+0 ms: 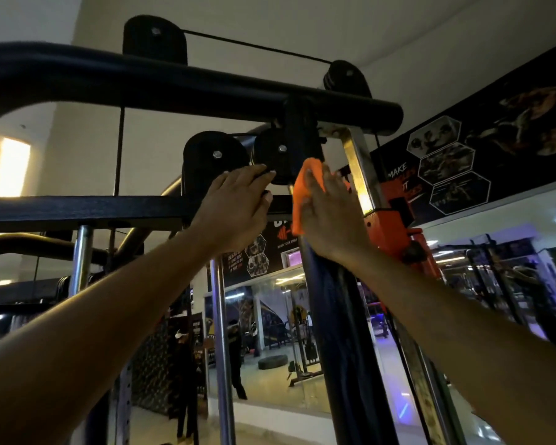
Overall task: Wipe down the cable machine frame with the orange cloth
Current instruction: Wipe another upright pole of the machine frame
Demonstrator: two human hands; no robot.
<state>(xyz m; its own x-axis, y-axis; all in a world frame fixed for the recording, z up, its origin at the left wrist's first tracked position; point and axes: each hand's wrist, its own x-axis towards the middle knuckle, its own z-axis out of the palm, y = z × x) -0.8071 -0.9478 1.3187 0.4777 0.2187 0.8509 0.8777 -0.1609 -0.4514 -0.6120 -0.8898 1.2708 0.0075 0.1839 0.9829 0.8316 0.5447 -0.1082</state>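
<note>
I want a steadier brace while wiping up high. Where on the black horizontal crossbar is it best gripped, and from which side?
Probably the bare stretch of the black crossbar left of the left hand, taken from below with fingers curling over its flat top. It runs level and unobstructed there; near the pulleys and the orange cloth it is crowded.

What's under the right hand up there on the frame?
The orange cloth lies under the right hand, pressed against the dark upright post just below a pulley. The fingers look flat. The post surface beneath the cloth is covered.
</note>
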